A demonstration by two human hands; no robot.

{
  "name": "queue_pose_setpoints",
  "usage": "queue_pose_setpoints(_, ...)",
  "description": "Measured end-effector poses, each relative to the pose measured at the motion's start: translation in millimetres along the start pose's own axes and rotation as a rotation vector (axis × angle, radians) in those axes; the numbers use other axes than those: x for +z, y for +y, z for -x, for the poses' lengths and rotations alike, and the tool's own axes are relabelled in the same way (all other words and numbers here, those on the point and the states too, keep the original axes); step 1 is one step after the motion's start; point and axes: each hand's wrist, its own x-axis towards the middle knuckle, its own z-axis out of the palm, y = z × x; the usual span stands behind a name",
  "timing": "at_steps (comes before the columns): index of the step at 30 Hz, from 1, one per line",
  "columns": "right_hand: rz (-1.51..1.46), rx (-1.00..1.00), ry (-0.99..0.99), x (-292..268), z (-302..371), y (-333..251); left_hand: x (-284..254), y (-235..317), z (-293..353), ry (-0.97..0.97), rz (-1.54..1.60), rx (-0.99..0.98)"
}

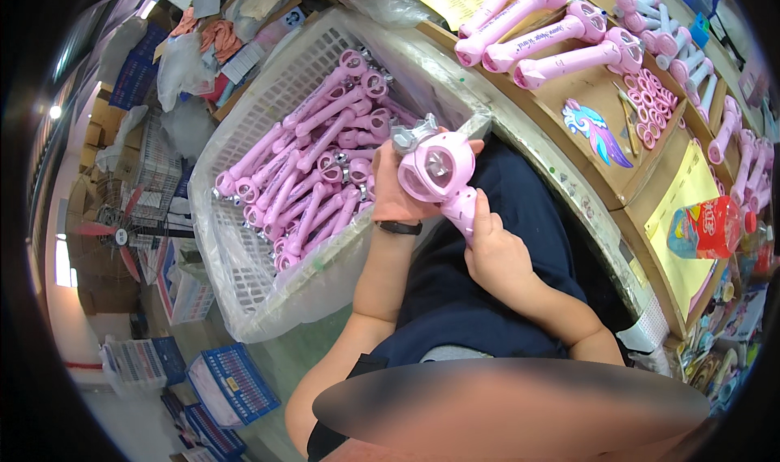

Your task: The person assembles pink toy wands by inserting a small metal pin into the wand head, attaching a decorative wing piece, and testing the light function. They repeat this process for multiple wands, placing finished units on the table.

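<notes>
A pink toy wand [460,158] with a round, windowed head is held over my lap. My left hand [390,195] is closed around the far side of its head, with a dark band on the wrist. On the head's upper left sits a silvery grey piece [413,135]; whether it is fixed to the wand I cannot tell. Lower down, my right hand [502,259] grips the wand's handle, its index finger stretched along it. Beside my left hand, many similar pink wands [313,149] lie heaped in a white plastic basket [280,299] lined with clear film.
On the bench to the right, several pink wands [569,62] lie in a cardboard tray [589,173] with pink rings [648,108] and a winged purple-blue cutout [600,133]. A red-labelled bottle [707,228] stands farther right. At left are a fan [122,236] and blue boxes [234,385].
</notes>
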Motion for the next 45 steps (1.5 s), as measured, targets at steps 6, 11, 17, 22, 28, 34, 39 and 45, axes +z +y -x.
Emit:
queue_pose_setpoints(6, -0.725, 0.122, -0.432, -21, -7, 22, 13, 2, -1, -0.267, -0.061, -0.07)
queue_pose_setpoints(11, -1.551, 0.303, -0.751, -13, -10, 42, 7, 1, 2, 0.063, -0.371, 0.06)
queue_pose_setpoints(17, -0.756, 0.422, -0.282, -2, -4, 21, 18, -28, 4, 0.426, -0.51, 0.536)
queue_pose_setpoints(22, -0.4, 0.263, -0.241, -10, 0, 2, 38, -39, 13, 0.334, -0.913, 0.687)
queue_pose_setpoints(28, -0.585, 0.183, -0.33, -19, -3, 11, 15, 13, 7, 0.05, 0.108, 0.058)
queue_pose_setpoints(34, -1.492, 0.317, -0.665, 5, -6, 41, 23, 5, 7, 0.305, -0.292, 0.321)
queue_pose_setpoints(39, -2.039, 0.319, -0.886, 30, -14, 56, 33, -14, 19, 0.608, -1.792, 0.84)
queue_pose_setpoints(45, -0.847, 0.403, -0.309, 11, -3, 18, 3, -21, 19, 0.697, -1.715, 1.034)
